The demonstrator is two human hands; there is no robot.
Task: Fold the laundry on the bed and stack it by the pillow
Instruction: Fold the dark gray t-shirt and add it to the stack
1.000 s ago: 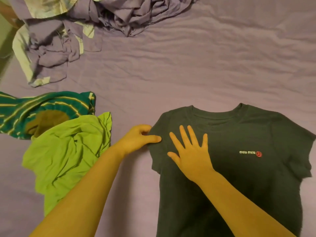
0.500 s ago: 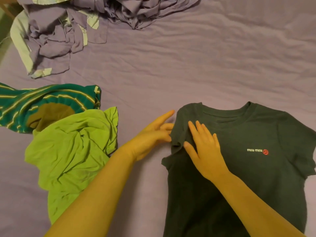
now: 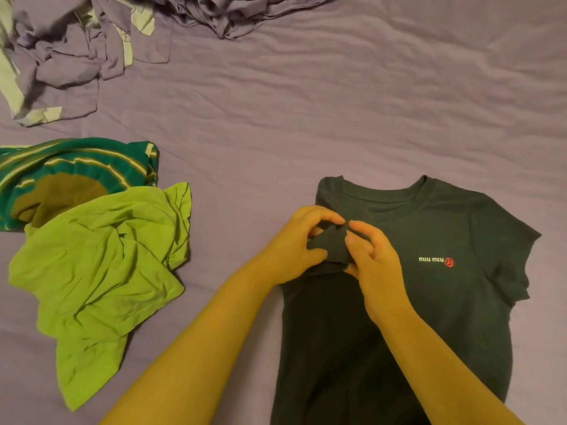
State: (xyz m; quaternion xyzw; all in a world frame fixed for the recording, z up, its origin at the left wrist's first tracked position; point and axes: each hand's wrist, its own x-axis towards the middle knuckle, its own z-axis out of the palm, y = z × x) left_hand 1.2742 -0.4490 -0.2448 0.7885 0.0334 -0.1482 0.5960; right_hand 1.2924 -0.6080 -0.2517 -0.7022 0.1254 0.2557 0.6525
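Dark T-shirt (image 3: 429, 302): left hand (image 3: 294, 246) and right hand (image 3: 372, 268) fingers curl tight, pinching its folded-in sleeve (bunched between them).

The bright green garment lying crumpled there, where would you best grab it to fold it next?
Probably the bright green garment by its far edge, reaching from the left: that hem stands raised and free, while the rest lies bunched on the sheet.
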